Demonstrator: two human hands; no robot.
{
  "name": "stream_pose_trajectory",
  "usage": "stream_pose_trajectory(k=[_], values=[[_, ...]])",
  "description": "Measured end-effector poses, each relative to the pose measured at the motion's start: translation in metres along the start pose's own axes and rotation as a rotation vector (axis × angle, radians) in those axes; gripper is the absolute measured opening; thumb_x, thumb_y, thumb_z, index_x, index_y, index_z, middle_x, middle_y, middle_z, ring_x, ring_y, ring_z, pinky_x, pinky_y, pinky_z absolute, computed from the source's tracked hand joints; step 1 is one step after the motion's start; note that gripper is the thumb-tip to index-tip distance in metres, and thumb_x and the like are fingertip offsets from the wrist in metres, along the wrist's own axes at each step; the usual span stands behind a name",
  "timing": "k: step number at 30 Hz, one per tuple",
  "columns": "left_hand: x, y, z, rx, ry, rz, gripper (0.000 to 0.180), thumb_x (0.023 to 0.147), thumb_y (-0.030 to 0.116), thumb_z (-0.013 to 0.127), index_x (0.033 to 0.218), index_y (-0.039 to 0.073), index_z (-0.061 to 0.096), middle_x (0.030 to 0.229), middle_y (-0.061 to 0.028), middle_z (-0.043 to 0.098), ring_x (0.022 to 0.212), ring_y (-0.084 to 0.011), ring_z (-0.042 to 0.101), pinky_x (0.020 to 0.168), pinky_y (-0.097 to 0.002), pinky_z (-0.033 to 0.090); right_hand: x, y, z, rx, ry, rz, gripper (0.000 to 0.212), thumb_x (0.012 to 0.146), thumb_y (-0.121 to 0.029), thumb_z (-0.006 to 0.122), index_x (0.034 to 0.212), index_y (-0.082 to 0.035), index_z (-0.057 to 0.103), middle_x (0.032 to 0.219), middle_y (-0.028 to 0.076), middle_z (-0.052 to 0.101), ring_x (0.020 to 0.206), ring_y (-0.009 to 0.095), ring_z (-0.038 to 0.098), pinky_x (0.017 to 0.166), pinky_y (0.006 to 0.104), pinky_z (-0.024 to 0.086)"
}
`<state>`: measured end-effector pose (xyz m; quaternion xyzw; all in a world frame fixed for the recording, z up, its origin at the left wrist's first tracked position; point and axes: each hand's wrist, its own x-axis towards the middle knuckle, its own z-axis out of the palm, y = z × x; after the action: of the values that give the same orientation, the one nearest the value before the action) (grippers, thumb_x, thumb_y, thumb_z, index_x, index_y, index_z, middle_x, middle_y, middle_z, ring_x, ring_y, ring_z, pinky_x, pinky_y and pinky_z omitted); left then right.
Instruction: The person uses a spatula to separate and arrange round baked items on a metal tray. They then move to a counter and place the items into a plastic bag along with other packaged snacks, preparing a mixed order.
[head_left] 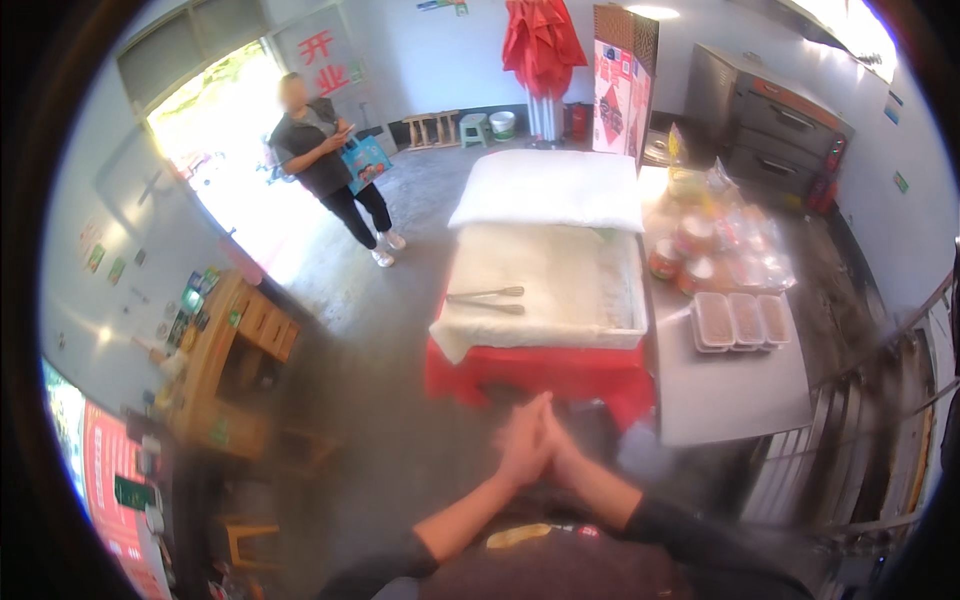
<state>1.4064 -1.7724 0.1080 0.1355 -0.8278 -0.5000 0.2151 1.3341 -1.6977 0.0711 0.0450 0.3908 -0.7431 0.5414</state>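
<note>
Palm against palm, my left hand (522,442) and my right hand (566,452) meet in front of my body, with no object visible between them. Their fingers look stretched out, though blurred. Just beyond them stands a table with a red cloth (540,374). On it rests a wide, shallow white tray (640,300), partly covered by a pale cloth (454,336). Metal tongs (487,300) lie on the pale cloth at the left. A thick white folded cover (548,188) lies across the tray's far end. Neither hand touches the table.
On the right, a metal-topped table (725,400) holds lidded plastic boxes (742,322), jars (664,258) and clear bags (745,235). A steel oven (785,120) stands behind. Near the bright doorway is another person (325,150) with a blue bag (366,163). A wooden desk (215,360) stands left.
</note>
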Motion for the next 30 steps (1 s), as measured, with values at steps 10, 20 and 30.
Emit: stream_pose_trajectory(k=[10, 20, 30], values=[[0.295, -0.241, -0.233, 0.188, -0.253, -0.019, 0.056, 0.093, 0.025, 0.072, 0.142, 0.001, 0.060, 0.133, -0.0214, 0.066, 0.124, -0.0335, 0.066, 0.108, -0.0412, 0.051, 0.179, -0.054, 0.161, -0.005, 0.324, -0.270, 0.051, 0.113, -0.039, 0.050, 0.149, -0.003, 0.054, 0.137, 0.013, 0.066, 0.125, 0.026, 0.066, 0.106, 0.0417, 0.052], [0.606, -0.447, -0.326, -0.225, -0.203, -0.833, 0.048, 0.099, 0.044, 0.069, 0.129, 0.007, 0.068, 0.123, -0.0114, 0.069, 0.108, -0.0250, 0.066, 0.099, -0.0425, 0.053, 0.357, -0.085, 0.233, 0.056, 0.417, -0.248, 0.048, 0.111, -0.035, 0.057, 0.144, -0.001, 0.056, 0.129, 0.015, 0.068, 0.114, 0.026, 0.071, 0.099, 0.0397, 0.056], [0.812, -0.571, -0.257, -0.752, -0.385, -0.842, 0.058, 0.106, 0.046, 0.060, 0.142, 0.001, 0.057, 0.131, -0.0139, 0.067, 0.123, -0.0298, 0.061, 0.116, -0.0451, 0.044, 0.637, -0.165, 0.243, 0.430, 0.278, -0.184, 0.043, 0.107, -0.034, 0.062, 0.139, -0.005, 0.058, 0.126, 0.016, 0.069, 0.113, 0.029, 0.069, 0.100, 0.0442, 0.057]])
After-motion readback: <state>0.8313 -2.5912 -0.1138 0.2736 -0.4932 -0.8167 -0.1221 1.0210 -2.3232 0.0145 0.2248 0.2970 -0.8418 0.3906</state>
